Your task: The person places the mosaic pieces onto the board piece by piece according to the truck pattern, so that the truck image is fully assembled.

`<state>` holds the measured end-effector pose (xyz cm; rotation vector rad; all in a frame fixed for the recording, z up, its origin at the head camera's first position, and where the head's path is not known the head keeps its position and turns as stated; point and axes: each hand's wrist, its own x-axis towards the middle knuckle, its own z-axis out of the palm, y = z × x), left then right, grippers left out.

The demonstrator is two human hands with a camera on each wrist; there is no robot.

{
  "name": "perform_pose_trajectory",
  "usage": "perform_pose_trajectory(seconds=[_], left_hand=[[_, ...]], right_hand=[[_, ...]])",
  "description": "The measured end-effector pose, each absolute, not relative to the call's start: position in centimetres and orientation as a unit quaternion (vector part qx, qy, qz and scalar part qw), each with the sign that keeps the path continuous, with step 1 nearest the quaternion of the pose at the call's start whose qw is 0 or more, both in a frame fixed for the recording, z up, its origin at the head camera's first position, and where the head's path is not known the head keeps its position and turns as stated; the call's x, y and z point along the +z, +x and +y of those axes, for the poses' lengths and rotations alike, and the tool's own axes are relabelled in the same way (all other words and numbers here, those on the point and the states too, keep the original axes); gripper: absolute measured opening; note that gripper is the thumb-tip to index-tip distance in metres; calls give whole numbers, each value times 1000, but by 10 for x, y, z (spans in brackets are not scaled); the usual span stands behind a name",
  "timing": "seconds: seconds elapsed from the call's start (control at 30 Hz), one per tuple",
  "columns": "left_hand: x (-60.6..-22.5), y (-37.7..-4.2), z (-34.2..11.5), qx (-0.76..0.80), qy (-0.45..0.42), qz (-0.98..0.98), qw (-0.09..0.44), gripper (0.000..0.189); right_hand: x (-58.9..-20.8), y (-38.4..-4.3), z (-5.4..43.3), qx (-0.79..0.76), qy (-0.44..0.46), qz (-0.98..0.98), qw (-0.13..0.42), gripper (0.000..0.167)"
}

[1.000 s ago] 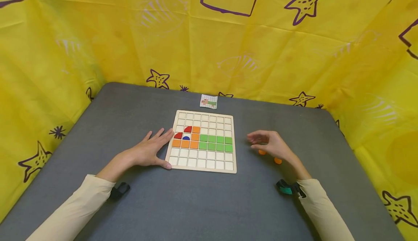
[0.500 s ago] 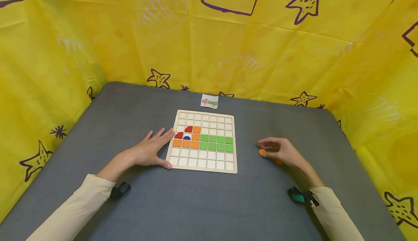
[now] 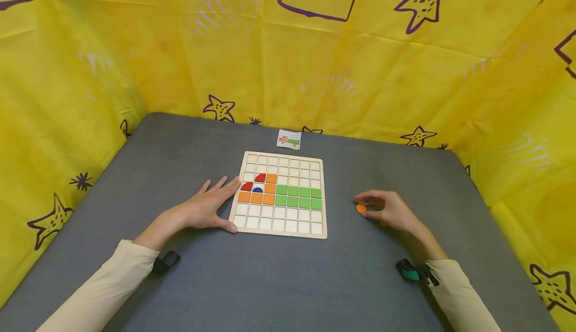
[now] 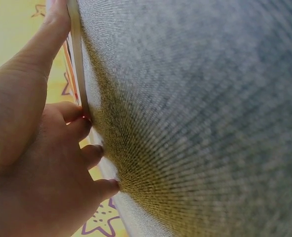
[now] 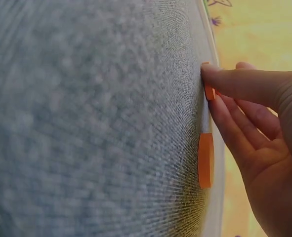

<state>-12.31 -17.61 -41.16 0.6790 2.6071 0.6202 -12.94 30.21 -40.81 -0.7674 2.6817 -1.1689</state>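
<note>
My left hand (image 3: 204,208) lies with spread fingers at the left edge of a wooden grid board (image 3: 280,233), fingertips and thumb against its rim. Set in the board are orange square tiles (image 3: 256,198), green square tiles (image 3: 292,202), two red quarter-round tiles (image 3: 260,177) and a blue half-round piece (image 3: 257,190). To the right of the board, my right hand (image 3: 389,211) pinches a small rounded orange tile (image 3: 361,208) between thumb and fingers. A second orange tile (image 5: 205,160) lies on the table just behind it, mostly hidden by the hand in the head view.
A small printed pattern card (image 3: 289,139) lies beyond the board near the back edge of the dark grey table (image 3: 288,282). Yellow cloth (image 3: 288,62) with sea-creature drawings surrounds the table at the back and sides.
My right hand has moved right and toward me, away from the board, and its thumb and fingers have closed on an orange tile. The left hand stays where it was.
</note>
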Motion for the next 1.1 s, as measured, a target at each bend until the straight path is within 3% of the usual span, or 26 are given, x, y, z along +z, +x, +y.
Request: perform_pose_trajectory(seconds=[0.2, 0.5, 1.1], left_hand=[[-413, -123, -175, 225, 242, 925, 190, 121], [-414, -124, -176, 223, 241, 925, 189, 121], [-414, -125, -177, 222, 242, 926, 186, 122]], right_hand=[[-391, -121, 289, -371, -258, 890, 57, 38], [-409, -137, 286, -390, -268, 880, 46, 38], [-401, -146, 230, -400, -317, 857, 63, 36]])
